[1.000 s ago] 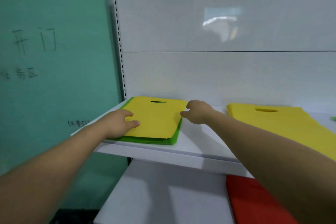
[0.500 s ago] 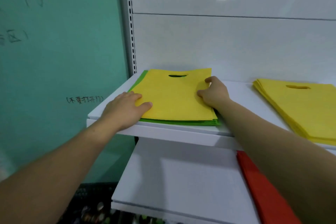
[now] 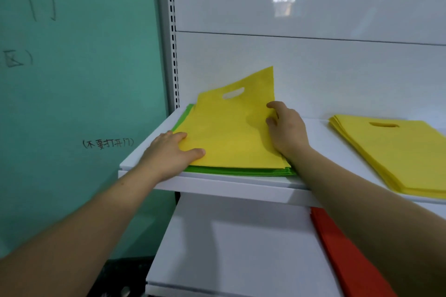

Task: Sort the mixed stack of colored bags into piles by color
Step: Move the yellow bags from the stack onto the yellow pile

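Observation:
A yellow bag [image 3: 229,132] with a cut-out handle lies on top of a stack of green bags [image 3: 241,171] at the left end of the upper shelf [image 3: 241,184]. My right hand [image 3: 286,128] pinches the yellow bag's right edge and holds its far right corner lifted off the stack. My left hand [image 3: 172,154] rests flat on the near left corner, thumb on the yellow bag. A pile of yellow bags [image 3: 398,152] sits to the right on the same shelf.
Red bags [image 3: 347,255] lie on the lower white shelf [image 3: 229,248] at the right. A teal wall [image 3: 72,103] with handwriting borders the shelf on the left. White back panels stand behind the shelves.
My right hand has taken the yellow bag's right edge and raised its far corner off the green stack. My left hand stays on the near left corner.

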Action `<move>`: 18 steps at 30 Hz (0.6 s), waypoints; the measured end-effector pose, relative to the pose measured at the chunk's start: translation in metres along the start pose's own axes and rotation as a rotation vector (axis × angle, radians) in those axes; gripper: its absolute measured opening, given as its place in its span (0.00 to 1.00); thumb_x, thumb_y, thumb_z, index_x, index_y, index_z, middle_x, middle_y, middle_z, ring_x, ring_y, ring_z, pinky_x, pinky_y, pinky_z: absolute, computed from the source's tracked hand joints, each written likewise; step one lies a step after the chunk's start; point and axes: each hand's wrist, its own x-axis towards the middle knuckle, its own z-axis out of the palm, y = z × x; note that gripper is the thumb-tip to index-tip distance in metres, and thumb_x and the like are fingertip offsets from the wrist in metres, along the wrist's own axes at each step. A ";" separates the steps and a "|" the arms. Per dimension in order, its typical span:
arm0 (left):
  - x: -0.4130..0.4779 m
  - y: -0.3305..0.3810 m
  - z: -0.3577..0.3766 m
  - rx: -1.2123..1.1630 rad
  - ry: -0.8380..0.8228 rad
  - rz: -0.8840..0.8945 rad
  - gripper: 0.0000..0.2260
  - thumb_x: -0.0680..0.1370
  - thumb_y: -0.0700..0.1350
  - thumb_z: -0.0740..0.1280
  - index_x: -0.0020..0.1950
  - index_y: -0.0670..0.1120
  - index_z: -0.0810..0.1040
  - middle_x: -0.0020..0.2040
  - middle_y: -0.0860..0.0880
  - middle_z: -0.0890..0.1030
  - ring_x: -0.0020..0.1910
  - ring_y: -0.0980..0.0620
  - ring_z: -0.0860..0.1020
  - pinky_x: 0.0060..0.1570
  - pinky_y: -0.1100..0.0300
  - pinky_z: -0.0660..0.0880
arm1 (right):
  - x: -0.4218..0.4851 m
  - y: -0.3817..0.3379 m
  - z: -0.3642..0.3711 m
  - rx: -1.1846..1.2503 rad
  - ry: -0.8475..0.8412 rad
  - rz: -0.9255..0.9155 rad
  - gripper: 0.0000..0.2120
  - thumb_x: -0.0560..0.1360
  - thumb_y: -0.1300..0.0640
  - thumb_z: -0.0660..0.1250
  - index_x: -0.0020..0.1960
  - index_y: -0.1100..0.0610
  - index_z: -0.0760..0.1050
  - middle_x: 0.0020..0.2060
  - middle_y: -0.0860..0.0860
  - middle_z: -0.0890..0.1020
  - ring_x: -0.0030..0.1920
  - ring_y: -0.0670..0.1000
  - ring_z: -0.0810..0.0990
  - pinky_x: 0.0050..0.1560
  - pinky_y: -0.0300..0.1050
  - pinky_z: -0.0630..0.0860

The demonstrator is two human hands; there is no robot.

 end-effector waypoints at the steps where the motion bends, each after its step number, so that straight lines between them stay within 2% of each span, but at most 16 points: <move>1: 0.000 0.001 -0.001 -0.010 -0.005 -0.003 0.36 0.72 0.65 0.65 0.76 0.52 0.60 0.76 0.47 0.59 0.74 0.47 0.58 0.70 0.51 0.58 | 0.000 -0.001 -0.001 -0.010 0.014 -0.028 0.18 0.80 0.59 0.59 0.69 0.53 0.68 0.59 0.57 0.77 0.62 0.58 0.72 0.58 0.48 0.67; 7: 0.002 0.005 -0.015 -0.002 -0.048 -0.044 0.38 0.71 0.66 0.66 0.76 0.55 0.57 0.74 0.47 0.63 0.71 0.43 0.63 0.69 0.47 0.63 | 0.000 -0.013 -0.020 0.157 0.147 -0.166 0.16 0.80 0.64 0.58 0.67 0.58 0.71 0.61 0.56 0.76 0.60 0.55 0.74 0.55 0.31 0.61; 9: 0.005 0.009 -0.023 -0.149 -0.006 -0.042 0.36 0.71 0.63 0.69 0.75 0.55 0.60 0.73 0.47 0.66 0.69 0.43 0.67 0.67 0.47 0.66 | 0.001 -0.018 -0.032 0.242 0.217 -0.160 0.16 0.79 0.64 0.59 0.66 0.58 0.72 0.59 0.55 0.77 0.55 0.54 0.75 0.54 0.33 0.64; 11: 0.007 0.019 -0.033 -0.426 0.085 -0.010 0.30 0.73 0.54 0.71 0.72 0.52 0.65 0.72 0.47 0.67 0.68 0.46 0.69 0.65 0.52 0.67 | 0.005 -0.019 -0.047 0.324 0.283 -0.132 0.16 0.79 0.63 0.59 0.65 0.55 0.72 0.51 0.48 0.78 0.44 0.46 0.74 0.50 0.38 0.66; 13: 0.007 0.034 -0.041 -0.644 0.151 0.027 0.22 0.75 0.45 0.71 0.68 0.49 0.71 0.68 0.46 0.71 0.66 0.50 0.69 0.63 0.55 0.68 | 0.010 -0.017 -0.064 0.383 0.353 -0.101 0.16 0.79 0.62 0.60 0.64 0.52 0.72 0.47 0.42 0.75 0.38 0.38 0.69 0.46 0.39 0.67; 15: 0.006 0.052 -0.043 -0.782 0.141 0.066 0.17 0.75 0.40 0.70 0.62 0.50 0.74 0.65 0.46 0.73 0.65 0.54 0.69 0.65 0.56 0.67 | 0.014 -0.011 -0.083 0.412 0.399 -0.090 0.16 0.78 0.62 0.60 0.64 0.51 0.72 0.52 0.43 0.75 0.38 0.38 0.70 0.44 0.36 0.67; 18: 0.002 0.081 -0.034 -0.737 0.131 0.139 0.16 0.75 0.38 0.70 0.61 0.51 0.76 0.61 0.49 0.74 0.64 0.55 0.69 0.64 0.58 0.68 | 0.017 0.008 -0.113 0.398 0.423 -0.072 0.17 0.78 0.62 0.60 0.65 0.50 0.71 0.54 0.43 0.74 0.44 0.44 0.71 0.48 0.37 0.67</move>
